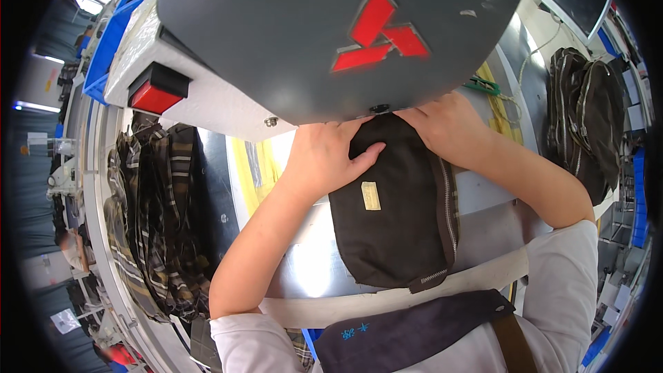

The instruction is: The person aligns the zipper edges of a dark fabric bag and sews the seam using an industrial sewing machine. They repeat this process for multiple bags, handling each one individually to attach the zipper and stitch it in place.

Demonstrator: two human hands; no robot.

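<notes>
Carefully now: the dark brown fabric pouch with a side zipper lies at the centre of the frame on the shiny metal machine table, its top edge pushed under the big grey machine head. Your left hand presses flat on its upper left corner, fingers spread, gripping nothing; your right hand pins the upper right corner, fingertips hidden under the head, so I cannot tell their curl. Fingers that close could be caught. The pouch looks zipped; its contents cannot be seen. Striped plaid fabric pieces pile at left, dark finished bags at upper right.
</notes>
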